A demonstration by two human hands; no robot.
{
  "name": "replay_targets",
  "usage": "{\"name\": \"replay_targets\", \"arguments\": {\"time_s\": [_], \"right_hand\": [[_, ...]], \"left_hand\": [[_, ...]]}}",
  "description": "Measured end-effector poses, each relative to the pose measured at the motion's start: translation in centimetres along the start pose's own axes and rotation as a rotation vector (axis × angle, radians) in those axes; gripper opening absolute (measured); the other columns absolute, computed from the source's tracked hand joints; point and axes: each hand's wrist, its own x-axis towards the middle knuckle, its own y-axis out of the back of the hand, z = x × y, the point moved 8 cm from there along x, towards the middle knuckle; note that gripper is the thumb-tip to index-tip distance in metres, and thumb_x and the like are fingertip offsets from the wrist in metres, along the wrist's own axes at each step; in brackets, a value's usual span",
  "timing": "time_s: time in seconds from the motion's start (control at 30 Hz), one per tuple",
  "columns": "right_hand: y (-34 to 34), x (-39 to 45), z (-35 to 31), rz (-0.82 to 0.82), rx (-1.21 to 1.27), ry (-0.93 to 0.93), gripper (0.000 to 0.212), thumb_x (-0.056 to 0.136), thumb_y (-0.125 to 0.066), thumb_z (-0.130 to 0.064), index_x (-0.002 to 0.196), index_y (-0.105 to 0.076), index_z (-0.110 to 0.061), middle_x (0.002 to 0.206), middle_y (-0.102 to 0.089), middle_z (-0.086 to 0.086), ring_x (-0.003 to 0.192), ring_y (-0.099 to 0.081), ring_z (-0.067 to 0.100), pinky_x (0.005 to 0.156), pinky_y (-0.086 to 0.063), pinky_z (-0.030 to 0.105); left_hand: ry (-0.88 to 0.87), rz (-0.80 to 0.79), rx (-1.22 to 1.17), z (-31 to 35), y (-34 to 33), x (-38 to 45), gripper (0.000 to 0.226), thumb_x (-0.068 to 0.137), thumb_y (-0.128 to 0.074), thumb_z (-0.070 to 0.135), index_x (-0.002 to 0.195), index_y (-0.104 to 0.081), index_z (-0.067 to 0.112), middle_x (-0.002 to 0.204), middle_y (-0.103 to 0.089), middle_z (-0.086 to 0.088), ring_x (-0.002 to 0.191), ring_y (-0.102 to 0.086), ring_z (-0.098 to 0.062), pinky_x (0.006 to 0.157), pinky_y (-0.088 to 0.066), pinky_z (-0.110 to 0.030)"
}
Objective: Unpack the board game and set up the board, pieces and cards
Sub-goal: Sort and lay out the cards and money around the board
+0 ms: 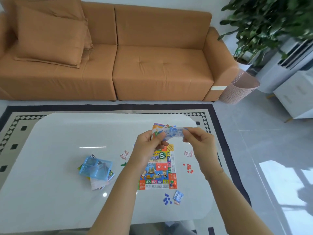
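The colourful game board (160,170) lies flat on the white table (59,167), partly under my forearms. Above its far edge my left hand (149,143) grips a fanned stack of paper bills (158,128). My right hand (197,137) pinches a blue bill (174,133) at the front of that stack. Around the board lie red pieces (188,168), blue pieces (167,200), green pieces (124,164), a blue bill pile (178,196) and two pink bill piles (124,154) (188,153). Small figures (172,184) stand on the board's near right corner.
A blue plastic insert (96,167) rests on the game box and leaflets at the table's left. An orange sofa (118,56) stands beyond the rug (20,119). A pink basket (238,89), a potted plant (271,22) and white furniture (294,94) are at right.
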Motion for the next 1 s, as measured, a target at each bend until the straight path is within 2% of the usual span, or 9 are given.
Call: {"name": "replay_targets", "arguments": {"time_s": [0.13, 0.3, 0.53, 0.67, 0.8, 0.93, 1.0], "right_hand": [[1.6, 0.4, 0.8, -0.051, 0.007, -0.062, 0.009, 0.086, -0.069, -0.013, 0.093, -0.073, -0.011, 0.086, -0.073, 0.004, 0.071, -0.065, 0.011, 0.067, -0.053, 0.020], [3.0, 0.4, 1.3, -0.072, -0.006, -0.077, 0.006, 0.084, -0.071, -0.019, 0.088, -0.073, -0.015, 0.078, -0.072, 0.009, 0.067, -0.063, 0.011, 0.065, -0.054, 0.021], [5.4, 0.5, 1.7, 0.023, -0.066, -0.039, 0.003, 0.085, -0.071, -0.014, 0.086, -0.073, -0.013, 0.074, -0.072, 0.008, 0.063, -0.064, 0.011, 0.062, -0.055, 0.021], [7.1, 0.7, 3.4, 0.093, -0.040, -0.084, 0.008, 0.084, -0.071, -0.014, 0.088, -0.071, -0.007, 0.074, -0.071, 0.010, 0.060, -0.061, 0.010, 0.061, -0.053, 0.019], [9.1, 2.3, 7.8, 0.114, -0.021, -0.207, 0.005, 0.084, -0.071, -0.011, 0.086, -0.070, -0.007, 0.078, -0.071, 0.012, 0.061, -0.061, 0.013, 0.062, -0.055, 0.017], [11.4, 6.9, 16.3, 0.045, -0.205, -0.328, 0.007, 0.082, -0.072, -0.008, 0.079, -0.066, -0.011, 0.080, -0.071, 0.015, 0.064, -0.060, 0.020, 0.071, -0.055, 0.036], [12.5, 9.1, 21.0, 0.024, -0.277, -0.392, 0.009, 0.081, -0.072, -0.006, 0.079, -0.064, -0.009, 0.082, -0.070, 0.018, 0.065, -0.059, 0.022, 0.069, -0.055, 0.035]], "left_hand": [[0.020, -0.026, 0.036, -0.5, -2.2, 0.9, 0.020, 0.090, -0.063, 0.022, 0.105, -0.068, 0.009, 0.074, -0.071, -0.004, 0.065, -0.065, -0.008, 0.069, -0.054, -0.021], [0.037, -0.025, 0.048, -1.0, -4.4, 1.2, 0.022, 0.088, -0.066, 0.020, 0.106, -0.067, 0.007, 0.078, -0.072, -0.006, 0.063, -0.066, -0.006, 0.065, -0.054, -0.021], [0.042, 0.020, -0.065, -1.4, -5.2, 1.2, 0.017, 0.088, -0.066, 0.020, 0.100, -0.069, 0.010, 0.079, -0.073, -0.005, 0.074, -0.067, -0.012, 0.075, -0.056, -0.024], [0.028, 0.060, -0.124, -1.3, -4.5, 1.9, 0.013, 0.087, -0.066, 0.015, 0.099, -0.068, 0.010, 0.077, -0.072, -0.004, 0.075, -0.068, -0.011, 0.069, -0.055, -0.021], [0.032, 0.066, -0.183, -1.3, -5.4, 4.1, 0.012, 0.088, -0.065, 0.012, 0.099, -0.067, 0.008, 0.078, -0.071, -0.004, 0.074, -0.067, -0.011, 0.068, -0.054, -0.019], [-0.002, 0.115, -0.200, -3.4, -6.1, 7.9, 0.008, 0.089, -0.063, 0.010, 0.096, -0.067, 0.008, 0.075, -0.071, 0.000, 0.072, -0.067, -0.009, 0.069, -0.054, -0.019], [0.021, 0.122, -0.166, -5.6, -6.3, 9.6, 0.009, 0.089, -0.064, 0.011, 0.097, -0.067, 0.010, 0.076, -0.072, -0.001, 0.074, -0.068, -0.011, 0.072, -0.054, -0.021]]}}
